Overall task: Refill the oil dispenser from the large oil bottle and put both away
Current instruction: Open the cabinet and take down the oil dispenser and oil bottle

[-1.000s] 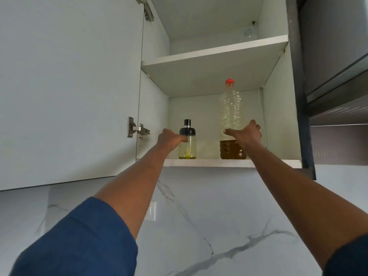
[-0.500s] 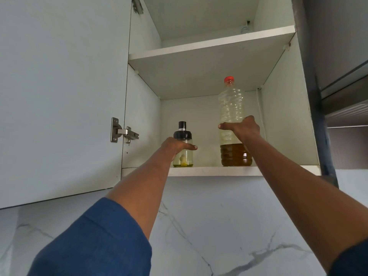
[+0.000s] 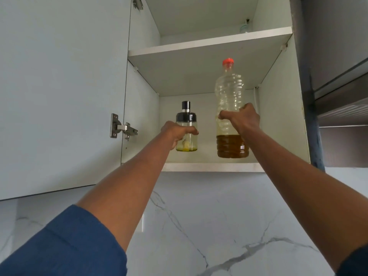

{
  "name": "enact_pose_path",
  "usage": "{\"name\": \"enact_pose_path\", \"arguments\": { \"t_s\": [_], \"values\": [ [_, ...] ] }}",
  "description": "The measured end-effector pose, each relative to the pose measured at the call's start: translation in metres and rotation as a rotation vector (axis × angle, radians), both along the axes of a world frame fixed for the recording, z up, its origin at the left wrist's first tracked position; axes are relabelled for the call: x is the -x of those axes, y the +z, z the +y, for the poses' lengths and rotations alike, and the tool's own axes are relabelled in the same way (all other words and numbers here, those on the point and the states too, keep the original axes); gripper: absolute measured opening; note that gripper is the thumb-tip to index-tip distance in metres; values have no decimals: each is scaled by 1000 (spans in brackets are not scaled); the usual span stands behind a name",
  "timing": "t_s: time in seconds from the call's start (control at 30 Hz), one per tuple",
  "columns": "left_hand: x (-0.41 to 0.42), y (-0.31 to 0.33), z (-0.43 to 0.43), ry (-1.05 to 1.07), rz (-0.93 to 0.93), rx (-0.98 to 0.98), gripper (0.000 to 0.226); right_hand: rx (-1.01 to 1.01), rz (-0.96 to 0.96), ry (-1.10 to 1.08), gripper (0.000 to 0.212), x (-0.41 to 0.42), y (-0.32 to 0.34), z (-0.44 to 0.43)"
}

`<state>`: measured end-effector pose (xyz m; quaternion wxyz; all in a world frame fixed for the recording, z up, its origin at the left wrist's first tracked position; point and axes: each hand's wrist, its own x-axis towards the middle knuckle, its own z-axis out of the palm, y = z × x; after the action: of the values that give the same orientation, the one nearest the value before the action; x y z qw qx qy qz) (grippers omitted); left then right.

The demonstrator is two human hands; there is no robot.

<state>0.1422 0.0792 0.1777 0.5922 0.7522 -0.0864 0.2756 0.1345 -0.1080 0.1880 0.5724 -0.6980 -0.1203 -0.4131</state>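
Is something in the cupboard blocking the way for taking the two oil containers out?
Nothing visible does. The left hand grips the small black-capped glass oil dispenser, the right hand the tall red-capped plastic oil bottle; the white cupboard door stands open on the left.

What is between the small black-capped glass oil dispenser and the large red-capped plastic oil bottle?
Nothing; head view shows only white cabinet wall between dispenser and bottle.

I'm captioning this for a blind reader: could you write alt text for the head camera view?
A person reaches into an open wall cabinet, left hand gripping a small oil dispenser, right hand gripping a tall red-capped oil bottle, mostly empty, both at the lower shelf.
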Motion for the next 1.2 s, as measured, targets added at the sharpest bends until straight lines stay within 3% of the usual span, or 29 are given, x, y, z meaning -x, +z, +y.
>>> {"name": "enact_pose_path", "arguments": {
  "t_s": [0.37,0.63,0.93,1.2],
  "values": [
    [115,-2,-3,33,6,5,51,15,-46,176,57,93,1,8],
    [198,-34,13,22,36,30,50,29,-30,268,62,174,-37,17],
    [283,-105,26,27,69,-12,53,-3,26,309,57,248,-121,44],
    [336,-206,46,10,170,23,36,-9,144,274,58,294,-238,52]
  ]
}}
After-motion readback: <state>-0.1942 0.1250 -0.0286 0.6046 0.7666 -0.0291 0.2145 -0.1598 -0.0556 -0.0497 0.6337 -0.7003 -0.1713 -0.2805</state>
